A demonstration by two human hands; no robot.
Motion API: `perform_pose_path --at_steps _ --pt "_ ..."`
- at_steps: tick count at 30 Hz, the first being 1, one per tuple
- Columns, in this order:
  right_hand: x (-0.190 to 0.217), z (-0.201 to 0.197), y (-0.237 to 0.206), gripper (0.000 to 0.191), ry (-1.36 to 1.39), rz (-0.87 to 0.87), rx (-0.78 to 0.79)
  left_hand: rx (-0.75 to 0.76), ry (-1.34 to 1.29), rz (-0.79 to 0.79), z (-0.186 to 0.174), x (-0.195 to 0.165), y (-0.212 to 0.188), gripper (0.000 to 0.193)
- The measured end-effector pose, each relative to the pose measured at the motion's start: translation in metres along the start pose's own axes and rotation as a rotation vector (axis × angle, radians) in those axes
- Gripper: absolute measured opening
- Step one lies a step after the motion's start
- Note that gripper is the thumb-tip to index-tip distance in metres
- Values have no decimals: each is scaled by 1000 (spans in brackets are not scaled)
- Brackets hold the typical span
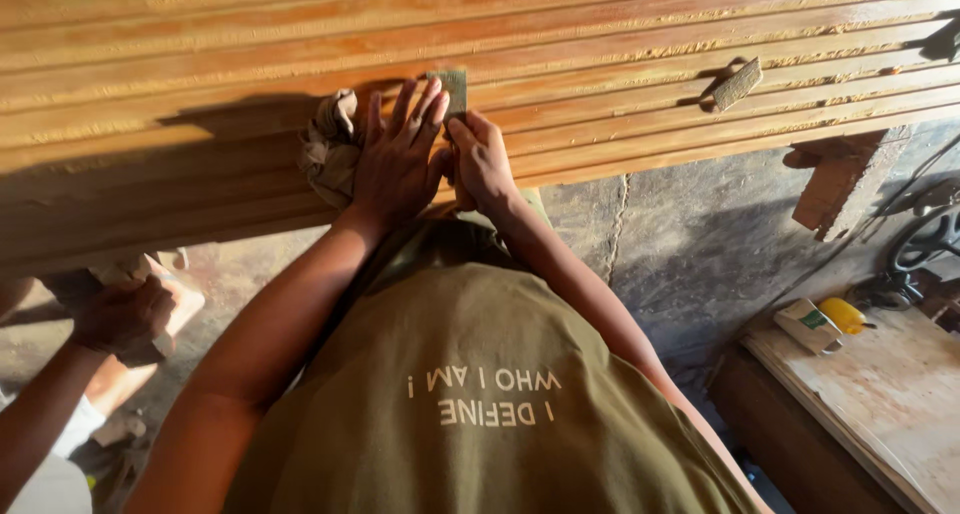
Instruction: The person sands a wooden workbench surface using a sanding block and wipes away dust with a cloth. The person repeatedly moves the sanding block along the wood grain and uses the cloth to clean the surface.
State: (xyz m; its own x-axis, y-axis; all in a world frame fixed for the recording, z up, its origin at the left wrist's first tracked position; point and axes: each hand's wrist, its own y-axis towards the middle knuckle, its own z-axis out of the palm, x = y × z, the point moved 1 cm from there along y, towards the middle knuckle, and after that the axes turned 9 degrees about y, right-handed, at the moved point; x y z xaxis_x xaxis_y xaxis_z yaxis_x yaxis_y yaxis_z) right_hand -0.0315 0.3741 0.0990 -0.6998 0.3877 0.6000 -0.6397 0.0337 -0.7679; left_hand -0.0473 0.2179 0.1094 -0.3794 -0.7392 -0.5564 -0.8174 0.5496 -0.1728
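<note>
The person wears an olive-green T-shirt with pale block lettering printed across the chest. Above that lettering, both forearms are bare to the left hand and right hand; no gloves, watch or rings show.

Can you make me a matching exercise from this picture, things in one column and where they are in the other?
Things:
1. rag
2. sanding pad
3. spare pad
4. yellow object

Places:
A. lying alone on the slats, far right
B. on the low board, lower right
C. under the left hand
D. above the right hand

Pairs: 1-C, 2-D, 3-A, 4-B
</note>
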Motion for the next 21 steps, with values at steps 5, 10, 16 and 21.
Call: perform_pose_path --at_steps 5,10,16,21 --pt "-3 -2 4 22 -12 -50 36 6 5 6 0 1 0 68" --pt "0 -2 2 25 -22 6 40 -8 -15 -2 -2 3 -1 65" --pt "-1 0 2 23 -36 -13 29 -8 -12 -15 -2 2 -2 65" --pt "-3 -1 5 22 -25 -56 56 -8 -4 3 -4 2 0 66"
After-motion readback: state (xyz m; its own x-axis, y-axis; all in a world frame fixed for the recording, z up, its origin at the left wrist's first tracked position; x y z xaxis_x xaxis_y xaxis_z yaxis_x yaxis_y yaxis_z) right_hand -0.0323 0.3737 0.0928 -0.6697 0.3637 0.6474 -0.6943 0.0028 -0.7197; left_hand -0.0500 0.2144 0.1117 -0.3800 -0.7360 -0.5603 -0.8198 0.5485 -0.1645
